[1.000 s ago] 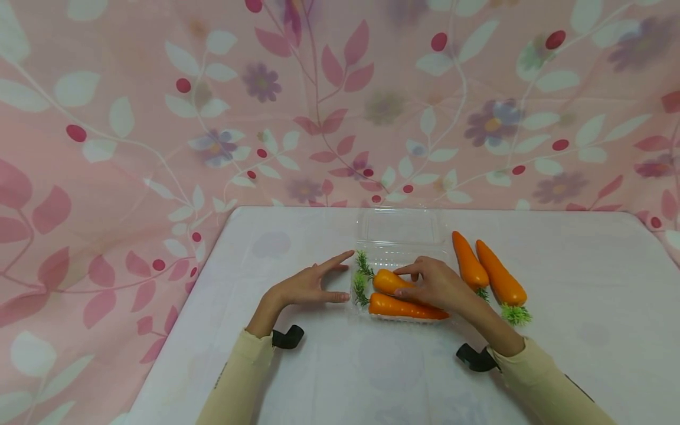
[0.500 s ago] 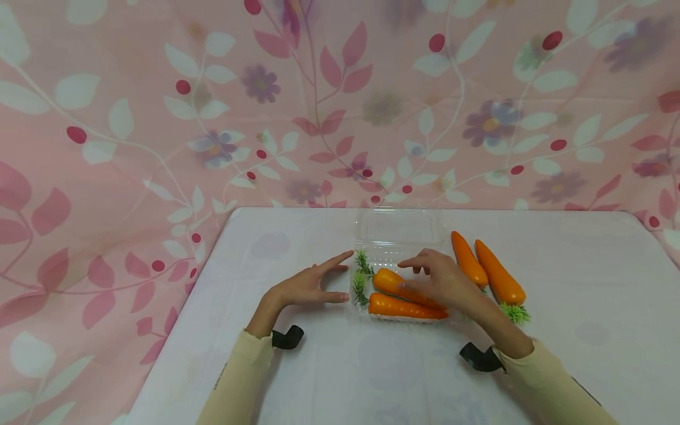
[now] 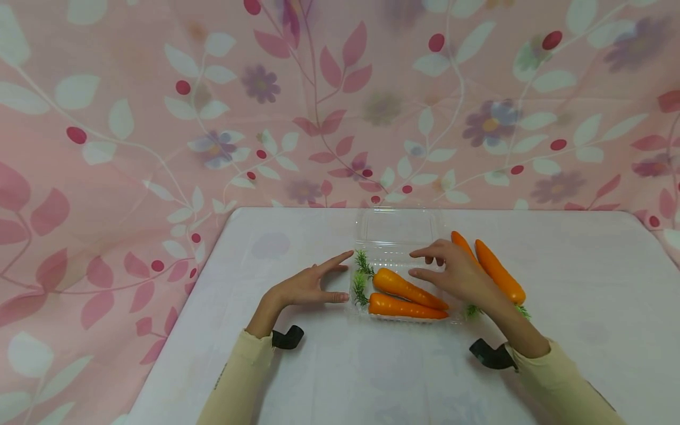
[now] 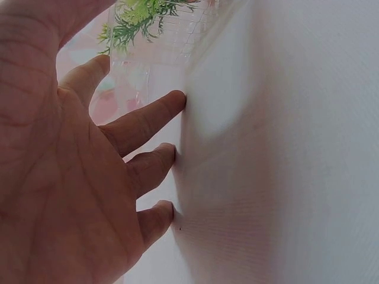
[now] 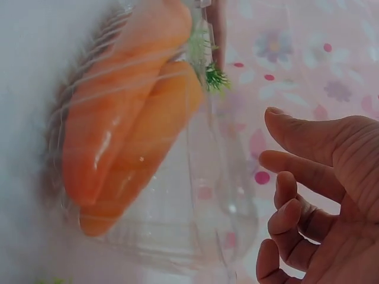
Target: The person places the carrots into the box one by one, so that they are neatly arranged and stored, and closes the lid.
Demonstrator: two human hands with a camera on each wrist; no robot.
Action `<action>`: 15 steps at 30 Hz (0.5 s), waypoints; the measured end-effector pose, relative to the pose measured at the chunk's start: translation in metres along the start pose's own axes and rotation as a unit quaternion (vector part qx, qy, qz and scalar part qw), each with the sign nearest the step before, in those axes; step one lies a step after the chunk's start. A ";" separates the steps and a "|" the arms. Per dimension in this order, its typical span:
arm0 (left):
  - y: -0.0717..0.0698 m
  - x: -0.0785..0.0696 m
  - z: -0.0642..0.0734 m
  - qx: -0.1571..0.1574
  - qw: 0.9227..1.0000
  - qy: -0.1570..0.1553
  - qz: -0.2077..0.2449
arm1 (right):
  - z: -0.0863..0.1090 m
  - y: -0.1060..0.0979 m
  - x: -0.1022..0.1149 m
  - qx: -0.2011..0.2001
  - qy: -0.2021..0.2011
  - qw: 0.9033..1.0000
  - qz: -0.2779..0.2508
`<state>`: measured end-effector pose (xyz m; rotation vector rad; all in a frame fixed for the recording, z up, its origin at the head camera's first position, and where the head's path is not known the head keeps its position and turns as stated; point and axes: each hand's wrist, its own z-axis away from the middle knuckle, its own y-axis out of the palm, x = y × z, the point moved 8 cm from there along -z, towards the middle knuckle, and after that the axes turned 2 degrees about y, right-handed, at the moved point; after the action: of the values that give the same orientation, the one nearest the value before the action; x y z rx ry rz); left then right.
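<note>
Two orange carrots with green tops lie side by side in a clear plastic clamshell box point(image 3: 395, 262): an upper carrot point(image 3: 406, 286) and a lower carrot point(image 3: 404, 307). Their leafy tops point left. My left hand point(image 3: 305, 286) is spread at the box's left side, thumb and forefinger near its edge; in the left wrist view several fingertips rest on the table. My right hand point(image 3: 462, 271) is over the box's right side, holding nothing, its fingers loosely bent and apart from the carrots. In the right wrist view both carrots point(image 5: 139, 154) show through the box wall.
Two more carrots lie right of the box, a left one point(image 3: 461, 241) partly hidden by my right hand and a right one point(image 3: 499, 271). The transparent lid point(image 3: 398, 225) lies folded back toward the table's far edge. A floral pink cloth point(image 3: 340, 106) hangs behind.
My right hand has let go of the upper carrot and moved right, away from it. That carrot now lies beside the lower one. My left hand has stayed in place.
</note>
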<state>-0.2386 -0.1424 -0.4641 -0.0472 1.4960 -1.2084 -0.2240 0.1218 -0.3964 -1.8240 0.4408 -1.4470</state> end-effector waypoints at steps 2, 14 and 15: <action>0.000 0.000 0.000 -0.001 1.000 0.001 -0.003 | 0.001 -0.005 -0.001 -0.012 -0.002 1.000 0.000; 0.000 0.000 0.000 0.002 1.000 0.001 0.000 | 0.010 -0.033 -0.006 -0.059 -0.023 0.998 -0.002; 0.000 0.000 0.000 0.002 1.000 0.002 0.001 | 0.011 -0.035 -0.009 -0.058 -0.013 0.998 0.001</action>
<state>-0.2388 -0.1422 -0.4644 -0.0417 1.4966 -1.2104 -0.2222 0.1547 -0.3775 -1.9311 0.5237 -1.4194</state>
